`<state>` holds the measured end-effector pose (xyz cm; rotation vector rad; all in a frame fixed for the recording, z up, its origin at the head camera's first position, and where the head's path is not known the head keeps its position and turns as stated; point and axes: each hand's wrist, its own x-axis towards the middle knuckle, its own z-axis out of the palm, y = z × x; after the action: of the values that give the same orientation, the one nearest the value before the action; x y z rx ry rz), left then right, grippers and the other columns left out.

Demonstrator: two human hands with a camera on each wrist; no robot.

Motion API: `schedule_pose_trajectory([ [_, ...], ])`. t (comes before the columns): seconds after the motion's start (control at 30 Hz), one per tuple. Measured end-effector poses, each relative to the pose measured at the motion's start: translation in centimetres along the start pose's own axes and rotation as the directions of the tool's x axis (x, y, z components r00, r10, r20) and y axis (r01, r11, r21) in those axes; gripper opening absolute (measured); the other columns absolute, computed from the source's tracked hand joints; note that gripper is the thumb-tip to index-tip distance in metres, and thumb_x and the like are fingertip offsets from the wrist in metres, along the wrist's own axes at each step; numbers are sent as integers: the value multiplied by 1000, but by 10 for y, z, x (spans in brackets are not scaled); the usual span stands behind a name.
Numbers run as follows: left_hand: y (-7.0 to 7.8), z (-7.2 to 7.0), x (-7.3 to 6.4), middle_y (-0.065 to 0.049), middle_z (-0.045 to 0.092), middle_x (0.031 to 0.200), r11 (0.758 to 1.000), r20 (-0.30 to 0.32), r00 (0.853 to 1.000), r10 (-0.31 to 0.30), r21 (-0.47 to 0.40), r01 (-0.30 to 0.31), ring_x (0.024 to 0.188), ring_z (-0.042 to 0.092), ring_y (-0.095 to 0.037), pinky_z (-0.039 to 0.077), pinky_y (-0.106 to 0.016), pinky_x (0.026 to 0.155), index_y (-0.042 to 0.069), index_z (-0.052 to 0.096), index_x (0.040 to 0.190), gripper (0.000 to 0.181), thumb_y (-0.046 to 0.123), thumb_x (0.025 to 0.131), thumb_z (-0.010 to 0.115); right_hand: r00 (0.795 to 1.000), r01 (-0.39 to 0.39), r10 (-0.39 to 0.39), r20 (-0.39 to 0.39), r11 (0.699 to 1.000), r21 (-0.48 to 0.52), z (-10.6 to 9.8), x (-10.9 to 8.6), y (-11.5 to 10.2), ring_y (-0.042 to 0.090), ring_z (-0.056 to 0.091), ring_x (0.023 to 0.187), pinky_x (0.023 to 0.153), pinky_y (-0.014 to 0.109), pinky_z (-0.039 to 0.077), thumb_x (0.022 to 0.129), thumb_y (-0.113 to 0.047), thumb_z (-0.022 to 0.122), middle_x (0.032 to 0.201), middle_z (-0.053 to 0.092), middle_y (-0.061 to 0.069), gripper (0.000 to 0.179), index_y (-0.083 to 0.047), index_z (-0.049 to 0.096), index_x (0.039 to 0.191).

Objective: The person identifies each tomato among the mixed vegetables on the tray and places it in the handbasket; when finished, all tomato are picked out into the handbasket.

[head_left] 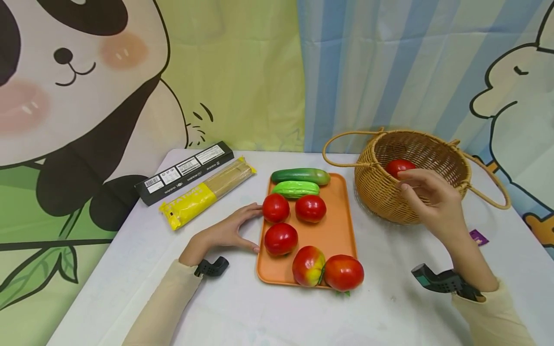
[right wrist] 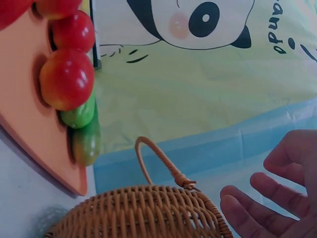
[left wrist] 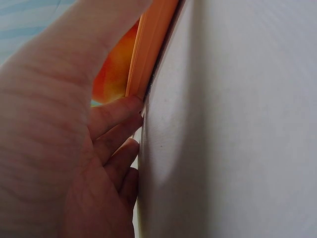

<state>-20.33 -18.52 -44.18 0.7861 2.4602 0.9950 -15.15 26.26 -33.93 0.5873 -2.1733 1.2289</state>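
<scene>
My right hand [head_left: 437,204] is over the near rim of the wicker basket [head_left: 368,187], fingers loosely bent and thumb apart, with nothing between them in the right wrist view. Just past its fingertips, a red tomato [head_left: 399,167] shows inside the basket. My left hand [head_left: 225,230] rests beside the left edge of the orange tray [head_left: 333,230], thumb and fingers spread along the rim. On the tray are several red tomatoes [head_left: 281,239], a red-and-yellow fruit [head_left: 308,266], a dark green cucumber [head_left: 300,176] and a light green ridged vegetable [head_left: 296,189].
A yellow noodle packet [head_left: 207,192] and a long black box [head_left: 186,173] lie left of the tray. One tomato [head_left: 344,273] overhangs the tray's front right corner. The basket's handles [head_left: 342,142] stick out sideways. A small purple wrapper [head_left: 478,237] lies by my right wrist.
</scene>
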Motion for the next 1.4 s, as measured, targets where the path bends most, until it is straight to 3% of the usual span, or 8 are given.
schedule_pose_trajectory([
  [0.27, 1, 0, 0, -5, 21, 161, 1000, 3, 1000, -6, -7, 6, 150, 10, -26, 17, -54, 119, 14, 40, 148, 98, 46, 68, 87, 991, 83, -86, 107, 996, 32, 12, -7, 5, 2, 62, 96, 82, 9, 50, 74, 26, 62, 110, 64, 15, 43, 11, 63, 114],
  [0.53, 0, -1, 1, -4, 22, 160, 1000, 5, 1000, 3, 6, -3, 150, 10, -24, 15, -51, 120, 13, 40, 149, 98, 45, 69, 87, 977, 128, -128, 169, 992, 13, 23, -13, 15, 1, 62, 96, 82, 9, 50, 68, 27, 70, 108, 65, 15, 45, 10, 64, 109],
  [0.63, 1, -1, 1, -4, 23, 160, 1000, 6, 1000, 7, 9, -7, 150, 10, -24, 15, -51, 120, 13, 40, 149, 98, 45, 69, 87, 968, 141, -143, 208, 990, 24, 26, -15, 18, 1, 61, 98, 81, 10, 51, 67, 26, 71, 108, 65, 8, 46, 7, 66, 109],
  [0.93, 1, -1, 1, -4, 22, 160, 1000, 11, 1000, -1, 6, 1, 150, 10, -25, 15, -52, 120, 13, 39, 149, 98, 45, 69, 87, 891, 125, -159, 426, 986, 107, 32, -20, 16, 5, 61, 93, 77, 15, 54, 75, 20, 70, 110, 64, 0, 49, -6, 65, 117],
  [1.17, 0, -1, 1, -3, 22, 160, 1000, 8, 1000, 1, 9, -1, 150, 9, -24, 15, -52, 120, 13, 40, 148, 98, 45, 69, 87, 848, 96, -138, 511, 989, 109, 36, -24, 15, 9, 61, 92, 76, 20, 55, 79, 13, 71, 106, 66, -1, 40, -7, 66, 113],
  [1.4, 0, -1, 0, -6, 21, 160, 1000, 8, 1000, 11, -2, -11, 150, 10, -27, 16, -55, 119, 13, 40, 148, 98, 45, 69, 87, 785, 33, -109, 610, 990, 134, 40, -29, 14, 7, 61, 92, 76, 24, 56, 86, 6, 68, 107, 67, 1, 33, -12, 66, 114],
])
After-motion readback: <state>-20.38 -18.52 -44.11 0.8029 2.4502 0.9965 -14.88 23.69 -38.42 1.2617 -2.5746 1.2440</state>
